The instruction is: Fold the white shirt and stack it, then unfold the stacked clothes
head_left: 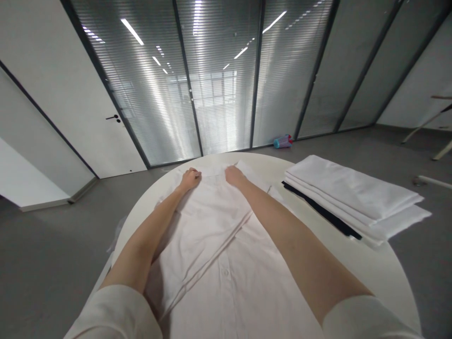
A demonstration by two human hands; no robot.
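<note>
my left hand (190,179) and right hand (235,175) palm down, just apart, my left forearm (151,230) and right forearm (282,221) bare, reaching forward, angled inward

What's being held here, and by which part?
Left hand and right hand lie on the white shirt near its collar; whether either grips cannot be told.

The round white worktop (383,268) has a white shirt (226,263) on it, and a pile of folded white cloths (353,188) right beside the shirt.
</note>
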